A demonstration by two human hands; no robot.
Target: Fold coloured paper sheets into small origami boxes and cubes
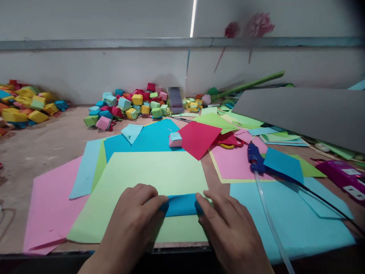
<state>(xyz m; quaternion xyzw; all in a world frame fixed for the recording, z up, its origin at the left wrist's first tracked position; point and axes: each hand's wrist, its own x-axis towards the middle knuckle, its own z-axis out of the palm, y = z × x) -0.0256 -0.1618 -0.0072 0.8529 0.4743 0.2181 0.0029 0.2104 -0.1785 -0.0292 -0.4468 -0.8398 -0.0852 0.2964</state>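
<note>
A folded strip of blue paper [182, 205] spans the gap between my two hands, over the front part of a pale green sheet [148, 167]. At its left end, my left hand [137, 213] is closed with thumb and fingers pinching the paper. My right hand [228, 220] grips the right end, its fingertips on the paper's edge. Both ends of the strip are partly hidden by fingers. Just behind the green sheet sits a small pink paper box [175, 140] with a light blue top.
Heaps of small coloured paper boxes [137, 102] lie along the wall. A blue glue gun [256, 158] rests on coloured sheets at right, its clear glue stick reaching the front edge. A purple power strip [343, 179] lies at far right, below a grey panel [302, 114].
</note>
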